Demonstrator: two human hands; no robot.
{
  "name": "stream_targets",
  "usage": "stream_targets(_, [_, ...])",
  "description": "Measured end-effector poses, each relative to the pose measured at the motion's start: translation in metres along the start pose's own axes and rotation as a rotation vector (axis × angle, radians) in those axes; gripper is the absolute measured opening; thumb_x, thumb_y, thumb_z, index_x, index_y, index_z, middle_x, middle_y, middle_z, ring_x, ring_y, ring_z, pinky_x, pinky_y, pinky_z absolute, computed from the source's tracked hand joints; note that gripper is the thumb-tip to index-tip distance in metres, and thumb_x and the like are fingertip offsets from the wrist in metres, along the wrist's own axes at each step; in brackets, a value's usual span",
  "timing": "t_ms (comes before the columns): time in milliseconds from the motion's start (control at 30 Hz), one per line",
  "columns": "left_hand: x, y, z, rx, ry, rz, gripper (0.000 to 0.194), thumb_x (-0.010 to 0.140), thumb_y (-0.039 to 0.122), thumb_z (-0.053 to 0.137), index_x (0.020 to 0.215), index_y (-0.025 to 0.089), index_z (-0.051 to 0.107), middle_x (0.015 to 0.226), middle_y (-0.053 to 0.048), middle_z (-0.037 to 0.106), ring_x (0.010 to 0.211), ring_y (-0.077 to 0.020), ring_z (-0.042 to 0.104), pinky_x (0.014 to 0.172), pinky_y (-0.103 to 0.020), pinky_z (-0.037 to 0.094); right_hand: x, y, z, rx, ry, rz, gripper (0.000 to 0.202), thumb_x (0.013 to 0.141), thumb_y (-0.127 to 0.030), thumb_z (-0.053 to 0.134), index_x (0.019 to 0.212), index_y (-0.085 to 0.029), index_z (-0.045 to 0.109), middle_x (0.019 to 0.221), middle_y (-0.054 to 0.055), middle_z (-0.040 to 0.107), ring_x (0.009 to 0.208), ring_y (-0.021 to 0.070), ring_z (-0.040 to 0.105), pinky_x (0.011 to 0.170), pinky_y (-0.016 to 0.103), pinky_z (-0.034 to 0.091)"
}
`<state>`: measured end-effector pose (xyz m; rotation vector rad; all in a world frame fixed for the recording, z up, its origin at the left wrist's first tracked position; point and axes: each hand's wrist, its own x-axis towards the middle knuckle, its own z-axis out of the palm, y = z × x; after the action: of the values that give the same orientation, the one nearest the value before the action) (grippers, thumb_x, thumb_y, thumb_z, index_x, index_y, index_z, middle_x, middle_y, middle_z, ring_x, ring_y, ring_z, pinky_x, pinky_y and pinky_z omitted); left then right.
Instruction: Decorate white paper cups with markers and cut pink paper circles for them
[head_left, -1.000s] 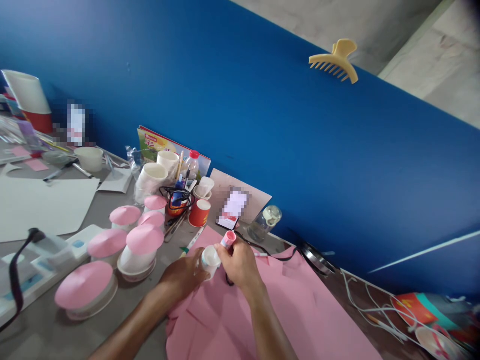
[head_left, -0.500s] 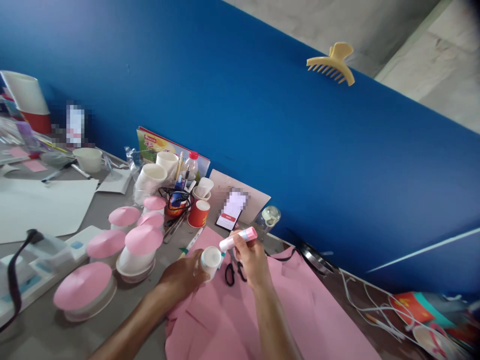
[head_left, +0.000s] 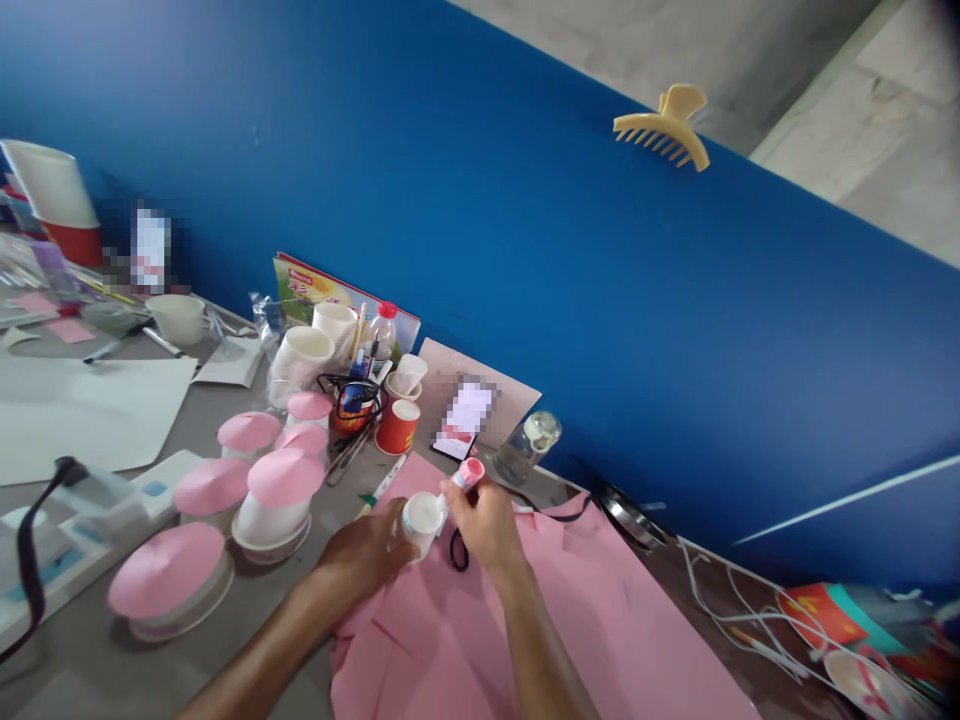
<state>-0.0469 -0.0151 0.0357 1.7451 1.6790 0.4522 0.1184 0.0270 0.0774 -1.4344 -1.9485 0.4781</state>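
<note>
Left hand [head_left: 369, 553] has its fingers wrapped round one white cup [head_left: 423, 514] above the pink paper [head_left: 457, 640], right hand [head_left: 489, 525] is gripping one glue stick [head_left: 468, 477] right by it. I count six pink-coned cups [head_left: 285, 478] on the bench [head_left: 262, 590]. Booklet [head_left: 300, 283] has Chinese characters, too blurry for me, and two phones [head_left: 459, 425] have pixelated screens

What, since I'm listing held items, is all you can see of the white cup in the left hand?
The white cup looks like paper, its circular, rimmed end facing up; whether base or mouth is unclear. The left hand grips its side over the pink paper, hiding part of it. Near its rim is the pink-ended stick in the right hand; contact can't be told.
</note>
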Motion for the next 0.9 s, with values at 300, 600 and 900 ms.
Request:
stream_targets(300, [0.0, -0.001, 0.0, 0.016, -0.005, -0.015, 0.041, 0.078, 0.029, 0.049, 0.118, 0.022, 0.049, 0.098, -0.008, 0.07, 0.085, -0.0254, 0.066, 0.063, -0.03, 0.04, -0.001, 0.0, -0.001, 0.013, 0.034, -0.036, 0.027, 0.083, -0.04, 0.055, 0.069, -0.018, 0.061, 0.063, 0.005, 0.065, 0.059, 0.0182, 0.06, 0.058, 0.025, 0.042])
stream_targets(600, [0.004, -0.005, 0.005, 0.015, 0.003, -0.03, 0.042, 0.077, 0.03, 0.051, 0.118, 0.023, 0.05, 0.094, -0.007, 0.07, 0.082, -0.0249, 0.067, 0.061, -0.029, 0.039, -0.004, -0.008, -0.002, 0.277, 0.0, -0.093, 0.023, 0.086, -0.036, 0.055, 0.083, -0.015, 0.064, 0.072, 0.005, 0.067, 0.064, 0.0174, 0.061, 0.062, 0.025, 0.047])
stream_targets(900, [0.004, -0.006, 0.005, -0.006, 0.007, -0.024, 0.041, 0.076, 0.028, 0.053, 0.117, 0.025, 0.051, 0.091, -0.004, 0.07, 0.082, -0.0237, 0.067, 0.063, -0.029, 0.04, -0.004, 0.001, 0.011, 0.292, 0.022, -0.062, 0.023, 0.086, -0.036, 0.057, 0.094, -0.016, 0.064, 0.08, 0.006, 0.069, 0.071, 0.0191, 0.064, 0.067, 0.027, 0.05])
